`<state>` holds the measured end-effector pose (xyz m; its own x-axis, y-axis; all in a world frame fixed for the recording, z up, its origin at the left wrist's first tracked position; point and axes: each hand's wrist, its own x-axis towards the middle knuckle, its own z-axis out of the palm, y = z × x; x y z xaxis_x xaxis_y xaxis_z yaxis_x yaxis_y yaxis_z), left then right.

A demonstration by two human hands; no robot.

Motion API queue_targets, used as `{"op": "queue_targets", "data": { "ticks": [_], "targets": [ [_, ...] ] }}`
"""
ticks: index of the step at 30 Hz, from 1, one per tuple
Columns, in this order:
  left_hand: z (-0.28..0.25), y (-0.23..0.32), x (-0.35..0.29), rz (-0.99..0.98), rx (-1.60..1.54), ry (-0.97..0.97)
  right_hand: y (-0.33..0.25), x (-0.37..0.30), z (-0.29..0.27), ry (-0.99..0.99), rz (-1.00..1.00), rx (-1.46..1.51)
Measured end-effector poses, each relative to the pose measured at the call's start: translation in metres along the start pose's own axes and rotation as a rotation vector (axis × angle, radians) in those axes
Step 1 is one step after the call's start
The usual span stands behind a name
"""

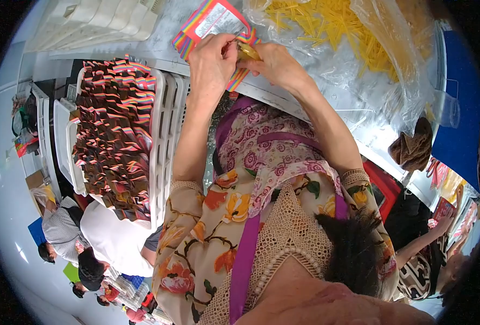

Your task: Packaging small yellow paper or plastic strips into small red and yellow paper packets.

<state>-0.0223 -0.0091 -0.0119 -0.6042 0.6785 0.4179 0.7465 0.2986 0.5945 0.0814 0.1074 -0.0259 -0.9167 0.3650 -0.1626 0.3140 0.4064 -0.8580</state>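
At the table's near edge my two hands meet over a rainbow-striped strap [241, 76]. My left hand [210, 65] is closed, its thumb and fingertips pinched together on the strap. My right hand [283, 66] is closed around a small shiny yellow tool [247, 52], whose tip lies against the left fingertips; its exact kind is hard to make out. A red-bordered card with a white label [221, 23] lies just beyond the left hand, with striped strap along its sides. The strap's lower end hangs past the table edge.
Thin yellow plastic strips [326, 21] fill a clear plastic bag [408, 59] at the far right. On my left, a white crate [158, 146] holds many dark pieces with striped straps. Cream baskets [99, 24] stand far left. A brown cloth [411, 145] hangs right; other people sit nearby.
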Motion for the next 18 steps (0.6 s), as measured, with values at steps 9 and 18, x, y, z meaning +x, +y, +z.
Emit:
{"op": "queue_targets", "data": {
  "ticks": [9,18],
  "targets": [
    [0.000,0.003,0.005,0.093,0.033,-0.034,-0.007,-0.004,-0.010,-0.002,0.053,0.215],
    [0.005,0.016,0.005,-0.016,-0.059,-0.027,0.013,-0.004,-0.007,0.028,-0.061,-0.089]
  ]
}}
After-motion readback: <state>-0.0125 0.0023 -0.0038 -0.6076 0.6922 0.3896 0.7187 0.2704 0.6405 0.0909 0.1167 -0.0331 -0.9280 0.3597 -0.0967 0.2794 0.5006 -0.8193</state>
